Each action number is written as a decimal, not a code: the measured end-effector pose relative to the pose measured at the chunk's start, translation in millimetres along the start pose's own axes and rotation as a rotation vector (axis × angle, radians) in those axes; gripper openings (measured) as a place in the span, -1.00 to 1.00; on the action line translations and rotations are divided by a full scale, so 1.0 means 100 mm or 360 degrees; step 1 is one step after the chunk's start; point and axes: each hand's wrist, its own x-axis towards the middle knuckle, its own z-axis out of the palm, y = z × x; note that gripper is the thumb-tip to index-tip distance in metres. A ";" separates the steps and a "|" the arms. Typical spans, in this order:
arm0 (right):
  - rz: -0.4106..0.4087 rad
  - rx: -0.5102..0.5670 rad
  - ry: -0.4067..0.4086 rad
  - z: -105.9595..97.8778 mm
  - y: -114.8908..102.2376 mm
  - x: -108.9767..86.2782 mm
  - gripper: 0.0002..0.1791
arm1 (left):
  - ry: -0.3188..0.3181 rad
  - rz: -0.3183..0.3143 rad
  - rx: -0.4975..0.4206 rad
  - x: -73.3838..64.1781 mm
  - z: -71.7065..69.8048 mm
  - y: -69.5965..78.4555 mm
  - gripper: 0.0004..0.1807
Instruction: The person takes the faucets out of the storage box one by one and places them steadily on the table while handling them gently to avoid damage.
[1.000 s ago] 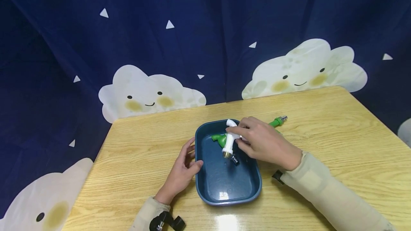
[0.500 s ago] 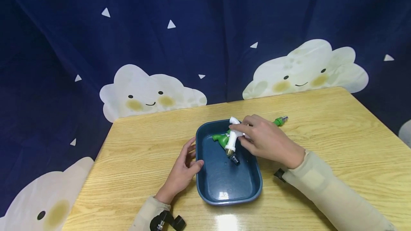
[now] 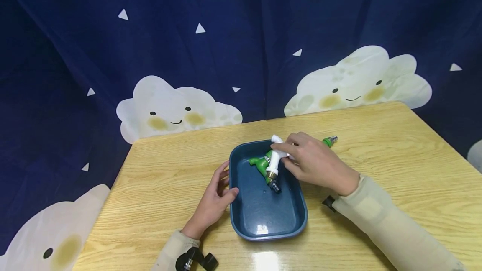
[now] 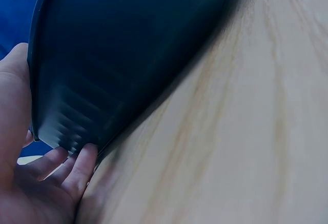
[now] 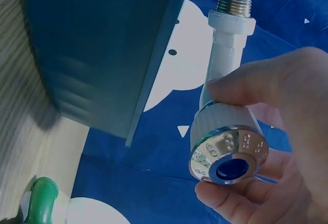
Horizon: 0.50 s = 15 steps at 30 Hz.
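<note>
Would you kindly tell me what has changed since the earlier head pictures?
The right hand, holding the white tap throughout, has shifted it slightly right and upward in the head view. The left hand, tub and green tap inside stayed put.

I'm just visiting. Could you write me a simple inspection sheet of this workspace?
Surface: wood-grain table, shiny toward the near side.
Job's things: white tap, held above the blue tray; green tap inside the tray; what looks like a second green tap, partly hidden, on the table.
Clutter: nothing seen.
Hands: right hand grips the white tap; left hand holds the blue tray's side.
Cables: nothing seen.
Surroundings: dark blue curtain with smiling clouds and white triangles.
</note>
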 end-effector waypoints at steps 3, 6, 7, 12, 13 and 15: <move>0.0005 0.0005 0.0000 0.00 0.01 0.00 -0.62 | 0.0003 -0.0004 0.0003 0.00 0.00 0.00 -0.17; 0.0014 0.0002 0.0000 0.00 0.02 0.00 -0.62 | 0.0005 -0.0006 0.0005 0.00 0.00 -0.01 -0.17; 0.0015 0.0001 0.0001 0.00 0.02 0.00 -0.62 | 0.0004 -0.0007 0.0005 0.00 0.00 -0.01 -0.17; 0.0008 -0.0002 0.0018 -0.01 0.04 0.00 -0.62 | -0.0001 -0.0005 -0.0001 0.00 0.00 -0.01 -0.17; 0.0008 -0.0001 0.0021 -0.01 0.04 0.00 -0.62 | -0.0003 -0.0004 -0.0002 0.00 -0.01 -0.01 -0.17; 0.0008 -0.0001 0.0025 -0.01 0.05 0.00 -0.62 | -0.0003 -0.0003 0.0000 0.00 -0.01 -0.01 -0.17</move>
